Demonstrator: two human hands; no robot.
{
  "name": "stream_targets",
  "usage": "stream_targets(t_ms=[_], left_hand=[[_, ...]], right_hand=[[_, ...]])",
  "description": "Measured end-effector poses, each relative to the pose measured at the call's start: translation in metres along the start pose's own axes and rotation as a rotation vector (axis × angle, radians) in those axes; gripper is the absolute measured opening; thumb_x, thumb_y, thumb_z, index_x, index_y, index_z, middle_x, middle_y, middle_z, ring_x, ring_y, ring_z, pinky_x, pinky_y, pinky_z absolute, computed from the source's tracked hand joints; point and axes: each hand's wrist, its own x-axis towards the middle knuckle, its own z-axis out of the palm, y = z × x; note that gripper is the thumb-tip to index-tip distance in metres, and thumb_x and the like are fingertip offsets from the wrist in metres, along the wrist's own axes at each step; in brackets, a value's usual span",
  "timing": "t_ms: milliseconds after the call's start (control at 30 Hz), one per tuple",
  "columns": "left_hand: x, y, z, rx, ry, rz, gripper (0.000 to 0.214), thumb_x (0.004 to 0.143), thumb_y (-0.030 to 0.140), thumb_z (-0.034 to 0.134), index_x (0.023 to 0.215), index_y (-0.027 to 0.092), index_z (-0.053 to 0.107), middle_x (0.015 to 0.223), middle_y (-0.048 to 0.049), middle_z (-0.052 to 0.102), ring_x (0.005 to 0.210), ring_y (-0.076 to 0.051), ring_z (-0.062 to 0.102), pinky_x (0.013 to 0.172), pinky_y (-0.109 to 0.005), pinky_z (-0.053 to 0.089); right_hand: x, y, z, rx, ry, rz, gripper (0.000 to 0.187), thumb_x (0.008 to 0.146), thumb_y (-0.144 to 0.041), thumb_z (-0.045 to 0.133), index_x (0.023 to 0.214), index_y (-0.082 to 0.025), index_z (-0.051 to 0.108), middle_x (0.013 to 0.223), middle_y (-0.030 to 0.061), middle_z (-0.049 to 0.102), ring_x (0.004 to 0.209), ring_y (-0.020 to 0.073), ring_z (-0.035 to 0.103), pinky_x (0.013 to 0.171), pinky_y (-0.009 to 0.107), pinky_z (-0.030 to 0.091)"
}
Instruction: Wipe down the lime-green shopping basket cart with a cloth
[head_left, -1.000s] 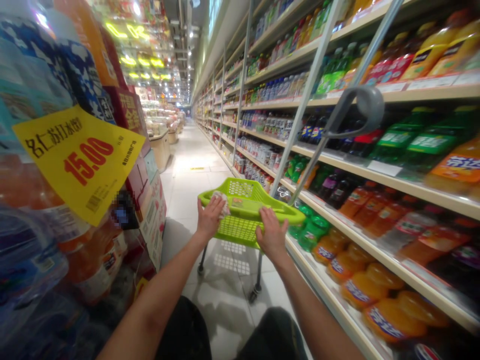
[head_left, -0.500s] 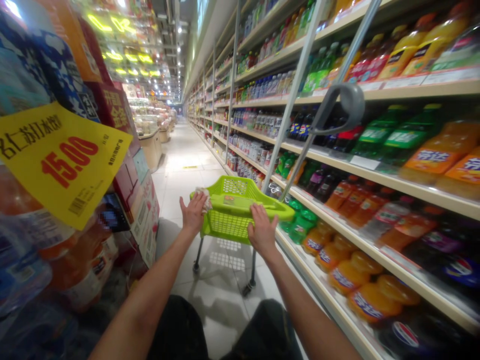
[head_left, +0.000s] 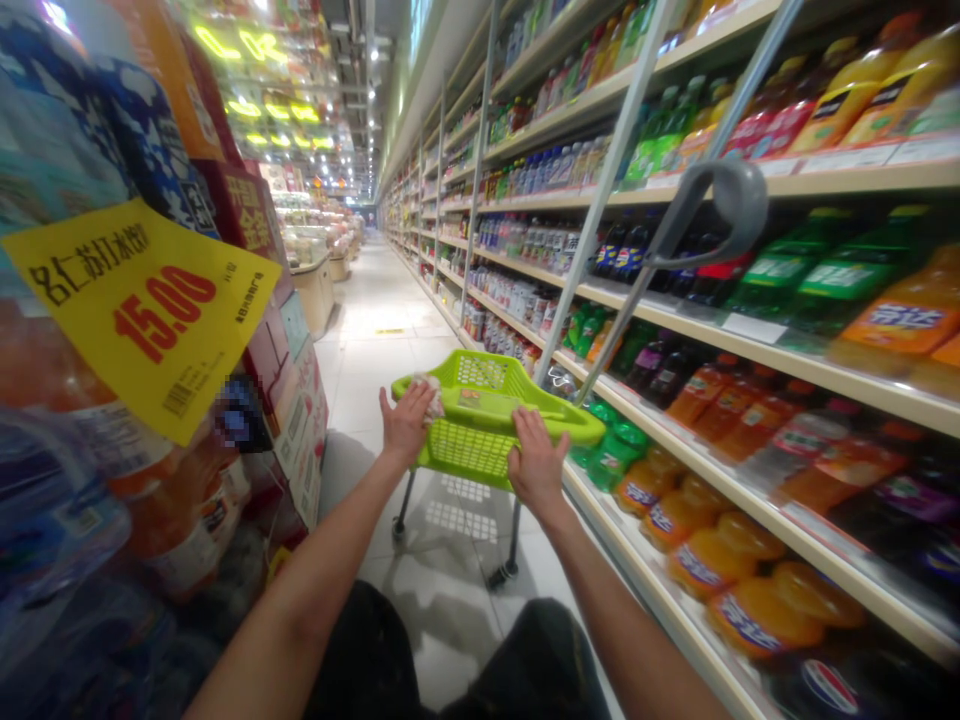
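A bright green shopping cart (head_left: pixel 469 462) with a perforated plastic basket stands in front of me on dark legs with wheels. My left hand (head_left: pixel 409 418) is closed over the left part of its handle, with a crumpled whitish cloth (head_left: pixel 433 397) between the hand and the handle. On the right part of the handle, my right hand (head_left: pixel 537 458) is curled round the green plastic with its thumb to the near side. Both forearms reach forward over my knees. The undersides of the fingers are hidden.
Drink shelves (head_left: pixel 750 340) line the right side, close to the cart. A grey hooked pole (head_left: pixel 667 240) stands before them. At left, stacked bottles carry a yellow price sign (head_left: pixel 150 320). The tiled aisle (head_left: pixel 367 345) runs ahead, with display counters (head_left: pixel 311 295) further left.
The whole view has shifted slightly, so the cart, hands, shelves and price sign appear further right. Both hands keep the same hold on the handle.
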Motion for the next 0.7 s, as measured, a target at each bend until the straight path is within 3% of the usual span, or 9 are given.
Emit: stream_targets(t_ms=[200, 300, 433, 500, 700], left_hand=[[0.0, 0.045, 0.012, -0.045, -0.085, 0.196, 0.04, 0.084, 0.014, 0.041, 0.121, 0.024, 0.052, 0.128, -0.0082, 0.054, 0.125, -0.021, 0.043, 0.108, -0.057, 0.005], [0.001, 0.04, 0.008, -0.035, -0.101, 0.223, 0.039, 0.085, 0.014, 0.041, 0.121, 0.025, 0.052, 0.128, -0.0078, 0.054, 0.125, -0.02, 0.043, 0.108, -0.058, 0.006], [0.003, 0.017, -0.004, 0.003, -0.082, 0.075, 0.038, 0.084, 0.012, 0.041, 0.119, 0.023, 0.053, 0.129, -0.0083, 0.053, 0.123, -0.021, 0.045, 0.106, -0.061, 0.01], [0.004, 0.014, -0.006, 0.003, -0.089, 0.044, 0.038, 0.084, 0.012, 0.042, 0.119, 0.023, 0.053, 0.13, -0.0085, 0.052, 0.123, -0.021, 0.045, 0.106, -0.061, 0.011], [0.003, 0.058, 0.009, -0.065, -0.136, 0.198, 0.036, 0.087, 0.018, 0.039, 0.121, 0.023, 0.052, 0.13, -0.0083, 0.052, 0.125, -0.02, 0.042, 0.107, -0.06, 0.006]], right_hand=[[-0.002, 0.002, 0.001, -0.052, 0.014, -0.038, 0.058, 0.073, -0.011, 0.037, 0.131, -0.017, 0.04, 0.134, 0.0122, 0.046, 0.127, 0.0246, 0.036, 0.102, 0.058, 0.016], [-0.005, 0.009, 0.001, -0.069, 0.029, -0.088, 0.06, 0.072, -0.011, 0.038, 0.132, -0.017, 0.038, 0.134, 0.0122, 0.046, 0.126, 0.0247, 0.037, 0.102, 0.056, 0.015], [-0.008, 0.018, 0.001, -0.064, 0.054, -0.128, 0.062, 0.072, -0.01, 0.038, 0.133, -0.017, 0.038, 0.133, 0.012, 0.047, 0.125, 0.0241, 0.038, 0.103, 0.054, 0.015], [-0.009, 0.018, 0.001, -0.063, 0.07, -0.118, 0.063, 0.071, -0.009, 0.038, 0.134, -0.018, 0.037, 0.133, 0.0117, 0.047, 0.125, 0.0243, 0.038, 0.103, 0.053, 0.015], [-0.007, 0.013, 0.002, -0.036, 0.054, -0.081, 0.058, 0.073, -0.011, 0.037, 0.131, -0.016, 0.04, 0.132, 0.0121, 0.048, 0.126, 0.0242, 0.037, 0.103, 0.055, 0.015]])
